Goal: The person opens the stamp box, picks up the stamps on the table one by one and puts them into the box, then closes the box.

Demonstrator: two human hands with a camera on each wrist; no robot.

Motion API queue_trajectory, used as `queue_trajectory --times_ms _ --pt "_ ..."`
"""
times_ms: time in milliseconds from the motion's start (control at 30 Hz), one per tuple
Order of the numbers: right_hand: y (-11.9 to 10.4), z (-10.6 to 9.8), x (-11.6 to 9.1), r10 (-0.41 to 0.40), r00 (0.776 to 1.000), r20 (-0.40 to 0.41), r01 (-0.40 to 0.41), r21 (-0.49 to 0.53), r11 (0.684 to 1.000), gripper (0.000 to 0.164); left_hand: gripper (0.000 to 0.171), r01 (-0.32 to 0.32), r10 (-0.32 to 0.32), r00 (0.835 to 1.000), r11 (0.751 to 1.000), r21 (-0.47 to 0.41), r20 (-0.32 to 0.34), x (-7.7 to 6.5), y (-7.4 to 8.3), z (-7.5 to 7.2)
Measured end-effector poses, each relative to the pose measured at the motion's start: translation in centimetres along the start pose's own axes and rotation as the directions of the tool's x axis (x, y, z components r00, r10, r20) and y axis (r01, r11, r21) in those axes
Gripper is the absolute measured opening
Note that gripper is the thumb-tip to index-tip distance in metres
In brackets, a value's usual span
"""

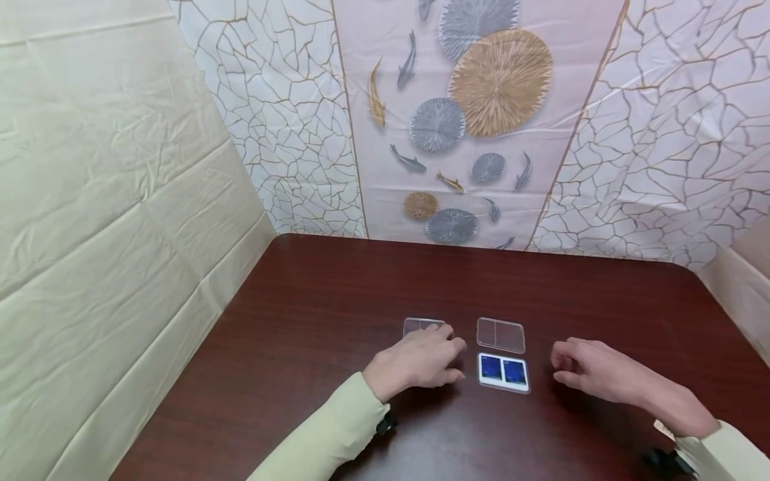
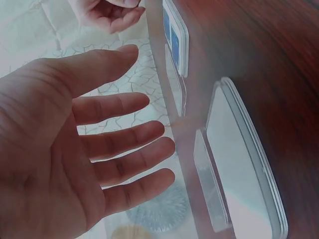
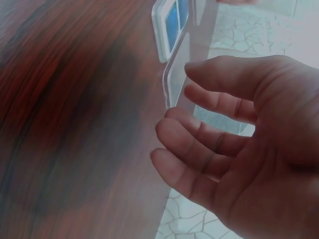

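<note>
My left hand (image 1: 418, 359) hovers over the table with its fingers spread and nothing in them. Under and beside it, mostly hidden by it in the head view, is a flat case with a white inside (image 2: 239, 164); its clear lid (image 1: 421, 325) shows past the fingers. To the right lies a second flat clear case with two dark blue squares (image 1: 504, 373) set side by side on white. Its transparent lid (image 1: 500, 335) extends from the far side. My right hand (image 1: 592, 371), fingers loosely curled and holding nothing, is just right of that case.
The dark reddish-brown table (image 1: 289, 374) has a glossy top. Beige cloth (image 1: 132, 200) hangs along its left side, and a patterned cloth (image 1: 451, 133) with fish and round leaf shapes hangs behind the far edge. Dark wrist devices (image 1: 386, 422) are at both sleeves.
</note>
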State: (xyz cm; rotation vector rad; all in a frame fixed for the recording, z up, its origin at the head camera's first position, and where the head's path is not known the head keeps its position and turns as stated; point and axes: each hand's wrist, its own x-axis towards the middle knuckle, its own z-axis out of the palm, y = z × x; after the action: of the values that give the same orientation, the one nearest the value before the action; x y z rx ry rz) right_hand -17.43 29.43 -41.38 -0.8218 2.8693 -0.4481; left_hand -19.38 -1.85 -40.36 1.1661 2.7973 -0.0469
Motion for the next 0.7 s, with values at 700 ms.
queue_trajectory --times_ms 700 --pt "3.8 -1.2 -4.1 -0.031 0.999 0.044 0.032 -0.019 0.999 0.024 0.043 0.038 -0.04 0.999 0.995 -0.096 -0.011 -2.9 -3.3 0.7"
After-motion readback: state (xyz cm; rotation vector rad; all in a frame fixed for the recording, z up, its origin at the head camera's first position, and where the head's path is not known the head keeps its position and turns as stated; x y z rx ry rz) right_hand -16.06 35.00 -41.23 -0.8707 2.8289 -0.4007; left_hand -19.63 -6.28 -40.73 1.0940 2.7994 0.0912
